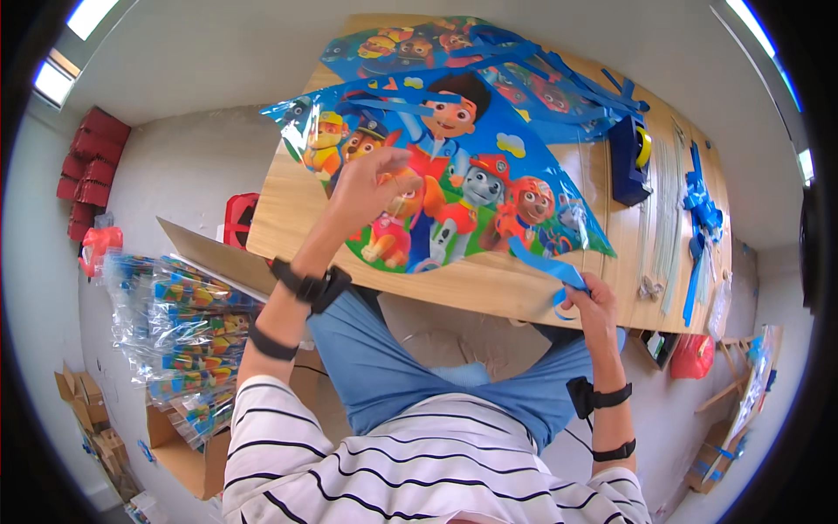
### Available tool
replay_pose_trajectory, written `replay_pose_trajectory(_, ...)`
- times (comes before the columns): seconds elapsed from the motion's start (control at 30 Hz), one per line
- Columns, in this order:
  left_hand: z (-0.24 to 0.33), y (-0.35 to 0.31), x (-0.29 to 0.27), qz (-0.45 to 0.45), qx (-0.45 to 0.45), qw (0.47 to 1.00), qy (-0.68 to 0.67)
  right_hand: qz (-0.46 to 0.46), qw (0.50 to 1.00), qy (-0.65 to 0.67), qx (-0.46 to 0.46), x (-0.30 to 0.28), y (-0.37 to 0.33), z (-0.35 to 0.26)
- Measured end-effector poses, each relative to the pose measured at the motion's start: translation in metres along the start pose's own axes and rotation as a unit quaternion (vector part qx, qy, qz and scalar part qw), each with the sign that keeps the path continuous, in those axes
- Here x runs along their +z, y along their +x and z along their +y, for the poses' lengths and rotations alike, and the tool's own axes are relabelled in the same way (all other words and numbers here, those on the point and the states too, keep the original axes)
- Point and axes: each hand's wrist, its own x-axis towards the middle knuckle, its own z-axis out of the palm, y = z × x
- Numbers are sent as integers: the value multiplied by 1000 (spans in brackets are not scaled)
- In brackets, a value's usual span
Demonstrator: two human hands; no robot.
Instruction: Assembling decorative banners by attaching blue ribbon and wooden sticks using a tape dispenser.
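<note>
A colourful cartoon-printed plastic kite point(454, 188) lies spread over the wooden table point(288, 218). My left hand point(371, 188) presses down on the kite's left part, fingers curled on its surface. My right hand point(589, 301) sits at the table's near edge, pinching a blue ribbon tail point(550, 266) that runs from the kite's lower right corner. A second kite point(463, 48) with blue ribbons lies behind the first at the table's far side.
A dark blue tape dispenser point(630, 157) stands at the right of the table, beside thin white rods point(668, 201) and blue ribbons point(698, 210). A cardboard box with packed kites in clear bags point(179, 341) stands at my left. Red items point(87, 166) lie on the floor.
</note>
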Motion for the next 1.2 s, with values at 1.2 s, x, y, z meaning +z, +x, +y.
replay_pose_trajectory(1.2,145,-248,139,-338,270,572,-697,-68,996,-32,-49,21,-69,-5)
